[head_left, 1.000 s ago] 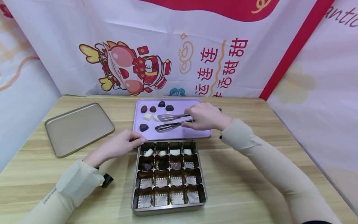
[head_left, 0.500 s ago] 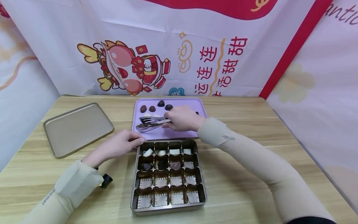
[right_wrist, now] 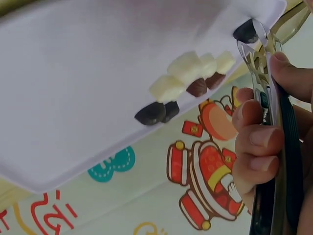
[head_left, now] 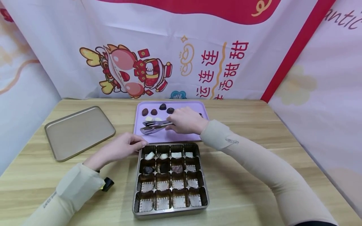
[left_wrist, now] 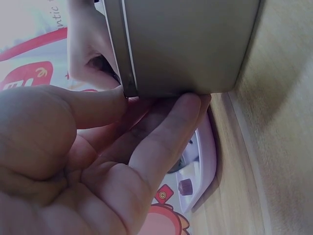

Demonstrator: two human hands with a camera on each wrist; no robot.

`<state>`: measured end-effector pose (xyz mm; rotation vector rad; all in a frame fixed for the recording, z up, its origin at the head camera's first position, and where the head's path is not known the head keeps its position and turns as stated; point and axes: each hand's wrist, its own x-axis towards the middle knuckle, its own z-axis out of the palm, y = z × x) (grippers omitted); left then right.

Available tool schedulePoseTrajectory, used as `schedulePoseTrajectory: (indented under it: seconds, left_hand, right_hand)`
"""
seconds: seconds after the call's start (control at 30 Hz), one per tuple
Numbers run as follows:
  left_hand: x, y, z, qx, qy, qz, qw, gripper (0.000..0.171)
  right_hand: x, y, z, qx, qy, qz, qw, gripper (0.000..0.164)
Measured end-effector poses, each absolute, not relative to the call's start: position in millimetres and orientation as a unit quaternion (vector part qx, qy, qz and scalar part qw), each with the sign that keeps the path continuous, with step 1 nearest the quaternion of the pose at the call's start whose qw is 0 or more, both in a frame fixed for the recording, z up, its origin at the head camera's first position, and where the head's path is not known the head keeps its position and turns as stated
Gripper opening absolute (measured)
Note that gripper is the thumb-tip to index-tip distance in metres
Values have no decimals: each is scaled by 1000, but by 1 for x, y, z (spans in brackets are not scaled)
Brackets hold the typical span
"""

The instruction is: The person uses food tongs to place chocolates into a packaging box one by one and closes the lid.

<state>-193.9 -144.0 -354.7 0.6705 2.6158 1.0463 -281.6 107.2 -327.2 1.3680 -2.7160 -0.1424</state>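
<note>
My right hand [head_left: 187, 120] grips a pair of metal tongs [head_left: 155, 126] over the purple tray [head_left: 181, 138]. In the right wrist view a dark chocolate [right_wrist: 245, 32] sits at the tong heads, partly covered by them; whether they squeeze it cannot be told. At the far left corner of a metal chocolate box [head_left: 171, 214], my left hand [head_left: 120, 147] holds on. Its thumb touches the rim and its fingers press the side wall in the left wrist view. White chocolates [head_left: 176, 155] fill the box's back row; darker ones [head_left: 164, 168] lie in the second row.
More brown and dark chocolates [head_left: 162, 107] lie along the tray's back, with white ones [right_wrist: 186, 67] partly hidden behind the tongs. A gold-coloured tray [head_left: 80, 133] rests on the wooden table [head_left: 243, 182] at the left. A printed cloth [head_left: 158, 28] hangs behind.
My right hand has moved left across the purple tray, bringing the tongs to the dark chocolate at its left side. Over the last half second it barely shifts. My left hand stays at the box corner.
</note>
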Motion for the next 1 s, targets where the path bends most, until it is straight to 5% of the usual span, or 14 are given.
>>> schedulePoseTrajectory:
  seconds: [0.53,0.8,1.0]
  left_hand:
    - [-193,-144,-356,232,901,348,116,24]
    - [-193,-143,-355,230,903,344,117,24]
    - [-192,-144,-354,230,901,348,120,23]
  right_hand:
    - [-280,150,-317,445,-891,20,91,27]
    - [-272,170,-311,418,-904,39,79,40]
    - [-259,184,-303,397,-913,63,73,23]
